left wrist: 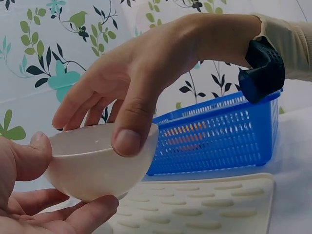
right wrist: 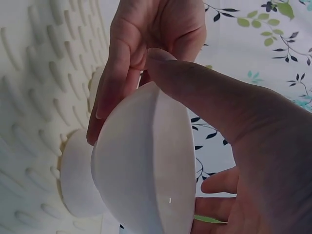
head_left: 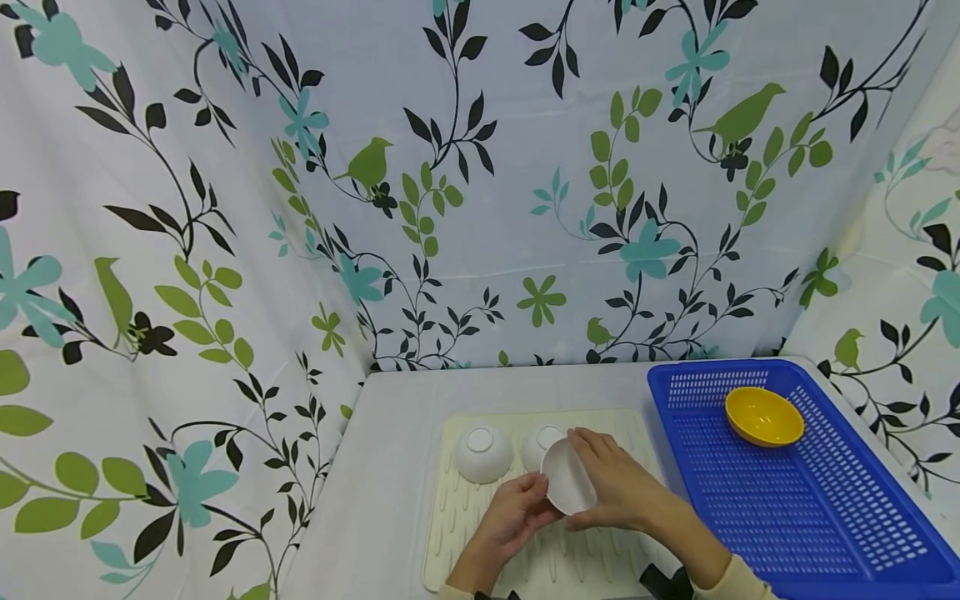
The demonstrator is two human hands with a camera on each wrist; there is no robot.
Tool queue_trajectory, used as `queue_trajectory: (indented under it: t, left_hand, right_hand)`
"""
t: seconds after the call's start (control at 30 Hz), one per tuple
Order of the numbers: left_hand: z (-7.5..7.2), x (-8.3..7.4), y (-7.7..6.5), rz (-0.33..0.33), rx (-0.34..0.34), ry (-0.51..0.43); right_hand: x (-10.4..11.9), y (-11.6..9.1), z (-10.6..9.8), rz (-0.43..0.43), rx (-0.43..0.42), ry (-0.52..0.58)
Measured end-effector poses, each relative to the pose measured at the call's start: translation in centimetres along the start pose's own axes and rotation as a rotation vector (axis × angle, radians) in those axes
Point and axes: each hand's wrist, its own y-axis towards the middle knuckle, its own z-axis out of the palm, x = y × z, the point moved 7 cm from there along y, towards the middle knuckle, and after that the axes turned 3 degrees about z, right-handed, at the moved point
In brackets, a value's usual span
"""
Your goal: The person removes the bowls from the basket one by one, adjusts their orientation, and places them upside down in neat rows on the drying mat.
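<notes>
Over a cream ridged mat (head_left: 450, 533), both hands hold a white bowl (head_left: 567, 479), its opening tilted in the head view. My left hand (head_left: 510, 517) grips it from the left, the thumb at the rim and fingers under the base, as the left wrist view shows. From the right, my right hand (head_left: 626, 483) spans the bowl, thumb at the near rim and fingers at the far side. Two more white bowls stand upside down on the mat behind: one at the left (head_left: 483, 454), the other (head_left: 536, 446) partly hidden by the held bowl and right hand.
A blue plastic basket (head_left: 787, 525) stands to the right of the mat, with a yellow bowl (head_left: 763, 417) toward its back. Leaf-and-bird patterned curtains (head_left: 510, 225) hang behind the white table (head_left: 360, 500) and at both sides.
</notes>
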Motion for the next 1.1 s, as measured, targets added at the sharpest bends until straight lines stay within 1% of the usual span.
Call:
queue_trajectory:
  t: [0.1, 0.2, 0.3, 0.4, 0.53, 0.6, 0.67, 0.83, 0.9, 0.97, 1.1]
  left_hand:
    - [-0.3, -0.2, 0.0, 0.022, -0.01, 0.033]
    - [-0.6, -0.6, -0.1, 0.048, -0.032, 0.093]
    - [-1.0, -1.2, -0.3, 0.083, -0.072, 0.185]
    - [-1.2, -2.0, -0.8, 0.135, -0.101, 0.297]
    - [-1.2, -2.9, -1.7, 0.203, -0.115, 0.445]
    - [-1.2, -3.1, -2.0, 0.221, -0.114, 0.489]
    - [-1.2, -3.4, -2.3, 0.243, -0.102, 0.509]
    - [-1.1, -4.2, -3.0, 0.355, -0.021, 0.514]
    - [-1.3, -4.5, -3.3, 0.385, 0.005, 0.528]
    - [-1.8, -4.8, -3.7, 0.396, 0.012, 0.542]
    - [-2.9, -5.4, -4.5, 0.387, 0.0, 0.545]
  right_hand:
    - [0.1, 0.1, 0.0, -0.005, 0.003, -0.002]
    - [0.1, 0.1, -0.2, 0.015, 0.017, 0.018]
    - [-0.2, 0.2, -0.1, 0.074, 0.047, 0.071]
    - [-0.9, 0.2, 0.2, 0.177, 0.096, 0.129]
    - [-1.7, 0.4, 0.4, 0.288, 0.133, 0.19]
    - [-2.0, 0.5, 0.6, 0.304, 0.137, 0.209]
    - [-2.1, 0.7, 0.7, 0.309, 0.137, 0.219]
    - [-2.1, 1.1, 1.5, 0.296, 0.152, 0.284]
    - [-1.8, 1.3, 1.9, 0.278, 0.165, 0.328]
    - [-1.3, 1.5, 2.2, 0.25, 0.175, 0.364]
    - [-0.3, 1.6, 2.9, 0.188, 0.207, 0.44]
